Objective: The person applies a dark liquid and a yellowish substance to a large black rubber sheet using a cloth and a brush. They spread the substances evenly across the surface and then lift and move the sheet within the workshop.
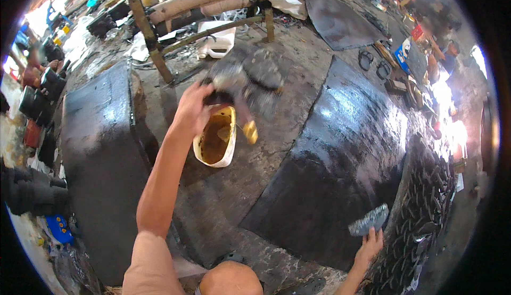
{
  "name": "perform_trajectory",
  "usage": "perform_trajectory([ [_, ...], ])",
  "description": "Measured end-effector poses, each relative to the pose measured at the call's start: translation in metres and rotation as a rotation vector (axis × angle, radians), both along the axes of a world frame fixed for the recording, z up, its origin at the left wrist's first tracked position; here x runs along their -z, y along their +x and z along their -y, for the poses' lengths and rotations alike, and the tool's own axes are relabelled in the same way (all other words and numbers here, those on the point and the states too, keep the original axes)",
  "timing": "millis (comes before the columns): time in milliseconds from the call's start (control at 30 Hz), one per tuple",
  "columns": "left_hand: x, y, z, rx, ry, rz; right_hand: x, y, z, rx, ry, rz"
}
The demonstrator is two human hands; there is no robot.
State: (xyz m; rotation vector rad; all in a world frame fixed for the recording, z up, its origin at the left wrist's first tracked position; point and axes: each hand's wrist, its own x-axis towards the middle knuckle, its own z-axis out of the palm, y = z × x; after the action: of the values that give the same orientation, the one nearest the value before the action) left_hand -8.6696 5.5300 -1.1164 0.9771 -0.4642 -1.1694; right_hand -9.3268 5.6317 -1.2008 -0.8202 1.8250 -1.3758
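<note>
My left hand [192,109] reaches forward, fingers closed round something dark and smeared by motion; I cannot make out its kind. Dark blurred shapes [255,79] spread beyond the fingers, and a yellow-tipped piece [250,132] hangs to their right. Just below the hand stands a cut-open white plastic container [230,154] with yellowish-brown stuff inside. At the lower right, my right hand [369,248] is closed on the near edge of a flat grey piece with a rough, speckled edge [371,220]. That piece is over a wide, shiny black sheet [330,188] on the floor.
A large black slab [98,162] with a glossy top fills the left. Ahead are a wooden frame [210,42] and a white jug [219,42]. Another dark sheet [340,21], sandals [374,65] and a seated person [450,58] are farther right. Dark strips [420,210] heap beside the shiny sheet.
</note>
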Motion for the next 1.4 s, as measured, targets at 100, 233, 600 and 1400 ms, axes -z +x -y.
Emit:
perform_trajectory([
  [100, 0.015, -0.035, -0.086, -0.145, 0.113, 0.017, -0.004, 0.05, 0.039, -0.111, -0.075, 0.138],
  [233, 0.095, -0.042, -0.158, -0.365, 0.519, 0.227, -0.026, 0.187, 0.081, -0.382, -0.025, 0.216],
  [600, 0.169, -0.063, -0.176, -0.468, 0.068, -0.178, -0.052, 0.474, 0.159, -1.114, -0.061, 0.027],
  [1400, 0.272, -0.113, -0.088, -0.543, 0.146, 0.843, 0.224, 0.55, 0.26, -1.285, -0.635, 0.211],
])
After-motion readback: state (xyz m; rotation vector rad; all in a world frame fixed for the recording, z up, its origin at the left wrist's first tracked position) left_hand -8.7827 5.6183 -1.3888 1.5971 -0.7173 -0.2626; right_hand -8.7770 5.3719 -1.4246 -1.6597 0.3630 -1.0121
